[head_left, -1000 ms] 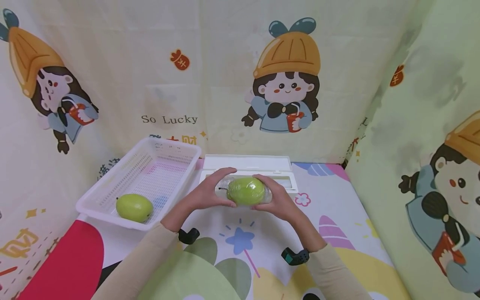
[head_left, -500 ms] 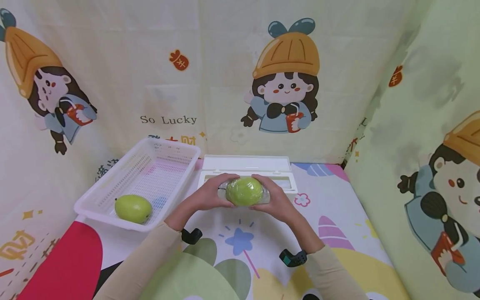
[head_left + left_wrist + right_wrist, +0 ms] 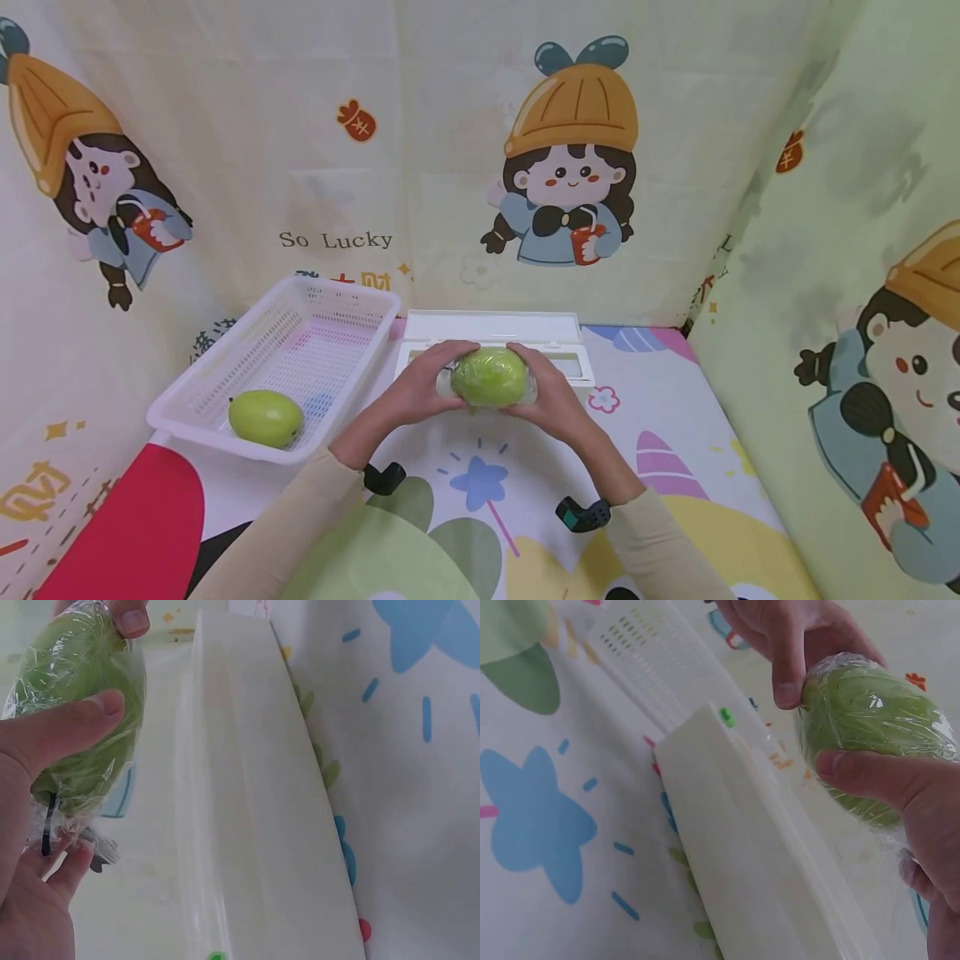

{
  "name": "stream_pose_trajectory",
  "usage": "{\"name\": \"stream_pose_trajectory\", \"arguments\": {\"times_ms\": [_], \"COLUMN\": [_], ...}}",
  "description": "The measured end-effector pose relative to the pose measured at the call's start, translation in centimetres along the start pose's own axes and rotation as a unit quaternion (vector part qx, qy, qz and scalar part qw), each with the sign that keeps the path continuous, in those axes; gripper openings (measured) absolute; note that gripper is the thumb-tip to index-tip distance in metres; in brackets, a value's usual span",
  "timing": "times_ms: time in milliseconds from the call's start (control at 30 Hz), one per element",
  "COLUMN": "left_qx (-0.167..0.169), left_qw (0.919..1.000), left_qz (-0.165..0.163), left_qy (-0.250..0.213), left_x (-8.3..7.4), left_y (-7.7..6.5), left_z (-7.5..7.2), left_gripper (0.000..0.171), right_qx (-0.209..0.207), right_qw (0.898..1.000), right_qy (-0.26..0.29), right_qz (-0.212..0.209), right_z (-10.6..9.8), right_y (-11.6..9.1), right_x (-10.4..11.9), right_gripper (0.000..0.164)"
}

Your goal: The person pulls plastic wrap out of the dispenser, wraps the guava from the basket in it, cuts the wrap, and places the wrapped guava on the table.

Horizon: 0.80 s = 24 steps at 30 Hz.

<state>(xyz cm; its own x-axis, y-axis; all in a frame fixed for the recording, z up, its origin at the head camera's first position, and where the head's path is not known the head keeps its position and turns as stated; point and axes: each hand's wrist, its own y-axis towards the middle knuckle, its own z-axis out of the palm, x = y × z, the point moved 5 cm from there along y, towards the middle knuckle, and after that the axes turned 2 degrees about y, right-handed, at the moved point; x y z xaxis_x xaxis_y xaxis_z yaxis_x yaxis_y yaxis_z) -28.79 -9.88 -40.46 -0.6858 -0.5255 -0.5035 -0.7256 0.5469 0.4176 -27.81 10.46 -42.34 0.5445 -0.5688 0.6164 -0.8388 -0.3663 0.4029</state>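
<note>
A green mango (image 3: 491,377) wrapped in clear plastic film is held between both hands, in front of the white box. My left hand (image 3: 422,388) grips its left end, thumb toward me and fingers on the far side. The right hand (image 3: 553,395) grips the other end the same way. In the left wrist view, the film over the mango (image 3: 82,682) is creased and bunches around the dark stem. From the right wrist, wrinkled film covers the mango (image 3: 877,712), with the right thumb (image 3: 870,774) pressed along it.
Behind the hands stands a long white box (image 3: 491,325), its lid raised. On the left, a white perforated basket (image 3: 202,437) contains another green mango (image 3: 266,417). A printed cloth (image 3: 480,482) covers the table, and patterned curtains (image 3: 442,167) surround it.
The wrapped mango has risen slightly and turned in the hands, so its stem end is now mostly covered by the left hand. Both hands keep their hold at the ends.
</note>
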Motion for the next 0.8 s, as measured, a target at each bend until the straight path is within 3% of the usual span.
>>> {"name": "stream_pose_trajectory", "arguments": {"times_ms": [433,800], "left_qx": [-0.033,-0.051], "left_qw": [0.9986,0.9975], "left_qz": [0.015,0.033], "left_qy": [0.038,0.038], "left_x": [-1.5,-3.1], "left_y": [0.4,0.6], "left_z": [-1.0,-2.2], "left_gripper": [0.085,0.085], "right_qx": [-0.036,-0.052], "right_qw": [0.999,0.997], "right_qy": [-0.016,-0.012], "right_qz": [-0.029,-0.047], "right_z": [-1.6,-2.7], "right_y": [0.2,0.3], "right_x": [1.1,2.2], "right_gripper": [0.093,0.091]}}
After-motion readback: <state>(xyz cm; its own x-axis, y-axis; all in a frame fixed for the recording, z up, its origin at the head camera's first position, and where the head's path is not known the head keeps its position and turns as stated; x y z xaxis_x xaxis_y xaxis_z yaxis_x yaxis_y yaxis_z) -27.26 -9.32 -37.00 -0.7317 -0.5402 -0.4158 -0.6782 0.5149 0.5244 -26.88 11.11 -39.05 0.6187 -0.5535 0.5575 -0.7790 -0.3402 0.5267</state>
